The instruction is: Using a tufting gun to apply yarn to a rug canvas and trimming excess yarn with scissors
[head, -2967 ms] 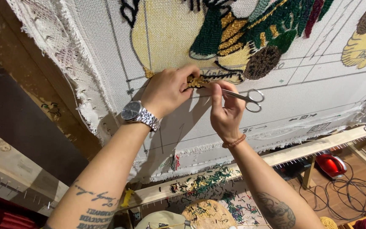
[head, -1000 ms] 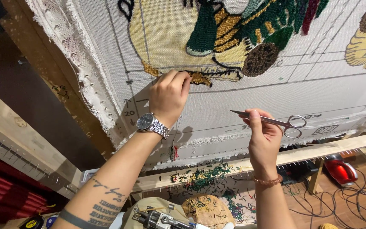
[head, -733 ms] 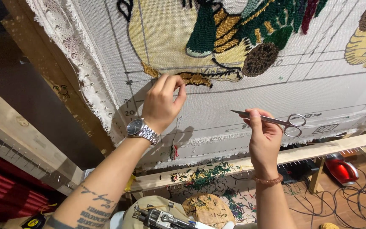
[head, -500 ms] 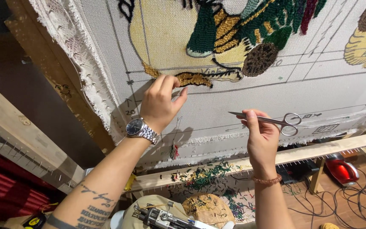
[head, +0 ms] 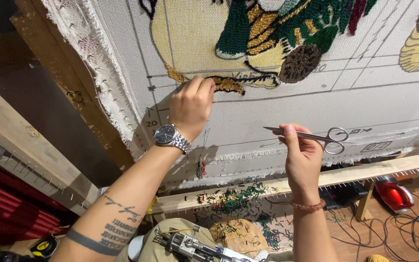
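Observation:
A white backing cloth [head: 287, 114] is stretched on a wooden frame [head: 374, 170] in front of me. It carries a tufted picture in green, yellow and brown yarn [head: 267, 29]. My left hand [head: 192, 104], with a metal wristwatch [head: 170, 137], rests its fingertips on a brown-gold tufted strip [head: 226, 85] at the picture's lower edge. My right hand [head: 300, 155] is held away from the cloth, lower right. It grips small steel scissors [head: 311, 136] flat, blades closed and pointing left.
Yarn clippings [head: 238, 196] litter the frame's lower beam and the floor below. A tufting gun [head: 195, 245] lies near my lap. A red vacuum [head: 394, 194] and cables [head: 413, 228] sit at the lower right. A second wooden beam [head: 20, 155] slants at the left.
Three seconds ago both hands worked together at the brown-gold strip. My right hand has since drawn away down and right with the scissors. My left hand stays at the strip, fingers shifting.

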